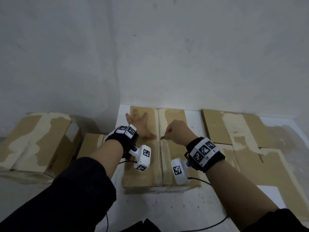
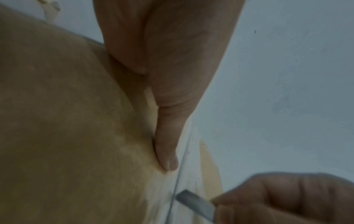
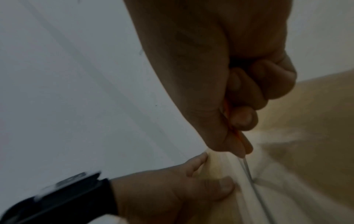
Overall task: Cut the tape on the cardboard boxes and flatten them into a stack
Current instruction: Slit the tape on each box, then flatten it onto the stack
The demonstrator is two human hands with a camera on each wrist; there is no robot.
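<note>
A closed cardboard box (image 1: pixel 143 171) lies in the middle, with a pale tape strip along its centre seam (image 1: pixel 160 158). My left hand (image 1: pixel 139 122) rests flat on the box's left flap, fingers spread. Its thumb (image 2: pixel 168 144) lies beside the seam (image 2: pixel 179 175). My right hand (image 1: pixel 174 131) is a fist round a utility knife (image 1: pixel 162 138). The grey blade (image 2: pixel 193 201) meets the seam just right of the thumb. In the right wrist view the fingers (image 3: pixel 243 115) curl round an orange-edged handle (image 3: pixel 236 133), and the left hand (image 3: pixel 182 191) presses the cardboard below.
Flattened cardboard sheets (image 1: pixel 247 136) with torn tape marks lie to the right. An upright box (image 1: pixel 38 141) and a smaller one (image 1: pixel 92 143) stand at the left. Grey walls meet in a corner behind. White floor (image 1: pixel 167 208) shows in front.
</note>
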